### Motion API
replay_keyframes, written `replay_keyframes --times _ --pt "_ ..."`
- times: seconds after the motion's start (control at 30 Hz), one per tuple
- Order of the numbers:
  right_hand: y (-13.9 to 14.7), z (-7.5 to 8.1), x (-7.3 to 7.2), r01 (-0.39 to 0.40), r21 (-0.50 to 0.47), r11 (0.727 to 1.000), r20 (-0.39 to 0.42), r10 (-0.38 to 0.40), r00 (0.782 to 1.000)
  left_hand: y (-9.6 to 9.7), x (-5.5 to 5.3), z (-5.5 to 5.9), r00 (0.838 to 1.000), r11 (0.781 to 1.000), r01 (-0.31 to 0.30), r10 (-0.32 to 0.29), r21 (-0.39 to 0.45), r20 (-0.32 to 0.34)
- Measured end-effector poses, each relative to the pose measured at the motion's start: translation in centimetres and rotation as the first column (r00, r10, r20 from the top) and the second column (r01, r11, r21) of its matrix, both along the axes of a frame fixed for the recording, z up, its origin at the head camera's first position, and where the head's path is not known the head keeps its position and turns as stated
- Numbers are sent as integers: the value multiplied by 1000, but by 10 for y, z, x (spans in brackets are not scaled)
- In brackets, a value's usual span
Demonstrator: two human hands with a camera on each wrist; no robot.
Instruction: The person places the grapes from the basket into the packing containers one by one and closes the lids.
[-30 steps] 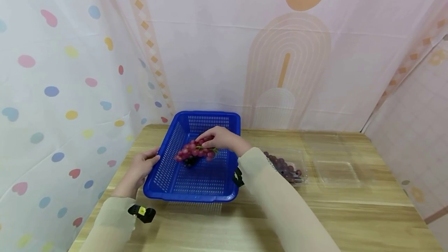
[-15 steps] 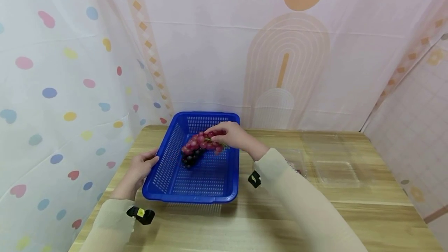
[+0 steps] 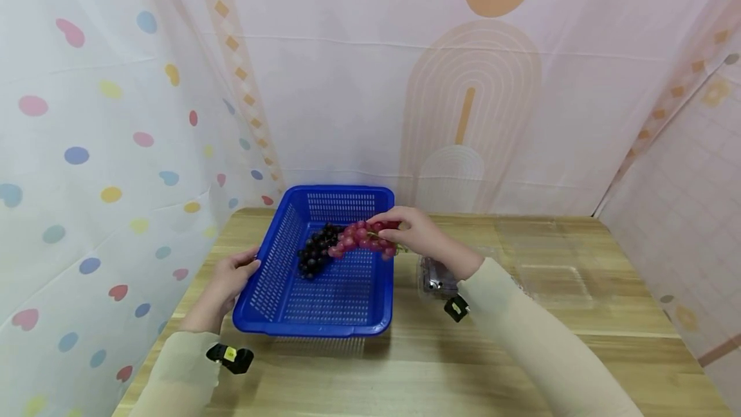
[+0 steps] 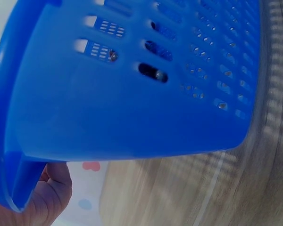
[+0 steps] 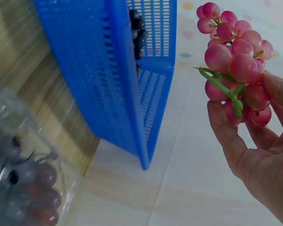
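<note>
My right hand [image 3: 413, 231] holds a bunch of red grapes [image 3: 365, 237] over the right rim of the blue plastic basket [image 3: 330, 329]. In the right wrist view the bunch shows its green stem, with fingers [image 5: 226, 134] curled round its lower end. My left hand [image 3: 228, 282] grips the basket's left rim; in the left wrist view most of this hand [image 4: 52, 197] is hidden behind the rim. Inside the basket lies a bunch of black grapes [image 3: 314, 253], partly overlapped by the red bunch in the head view.
A clear plastic box [image 3: 438, 277] with dark grapes in it stands right of the basket, partly behind my right forearm. Farther right lies clear, see-through plastic packaging [image 3: 552, 278] on the wooden table [image 3: 417, 372]. Printed curtains [image 3: 336, 82] hang behind and at both sides.
My right hand has moved right with the red grapes, from above the basket's middle to its right rim. The black grapes have come into fuller view. The left hand keeps its grip.
</note>
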State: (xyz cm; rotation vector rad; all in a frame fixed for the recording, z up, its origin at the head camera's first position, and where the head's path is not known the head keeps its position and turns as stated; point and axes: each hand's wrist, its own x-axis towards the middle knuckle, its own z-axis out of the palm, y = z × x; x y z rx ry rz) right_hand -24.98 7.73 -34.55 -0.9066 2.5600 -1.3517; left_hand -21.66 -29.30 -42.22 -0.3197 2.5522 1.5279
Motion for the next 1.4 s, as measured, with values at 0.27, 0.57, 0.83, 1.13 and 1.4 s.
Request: replay_keyframes --times 0.27,0.57,0.83,1.13,1.4 --pt "35 -7 6 42 -108 993 15 -41 999 2 2 1 1000 1000 1 -1 14 -4" --pt "85 -10 15 172 -74 982 18 -171 985 6 3 2 1000 999 -27 27 27 -13" --pt "131 -18 23 253 -66 965 4 -253 967 4 3 0 999 999 -33 33 27 -19" --pt "180 -22 37 367 -38 929 -12 -368 930 3 3 -2 998 998 -56 56 8 -21" --pt "218 -32 48 400 -73 914 -62 -404 913 2 3 -4 998 998 -67 67 -10 -12"
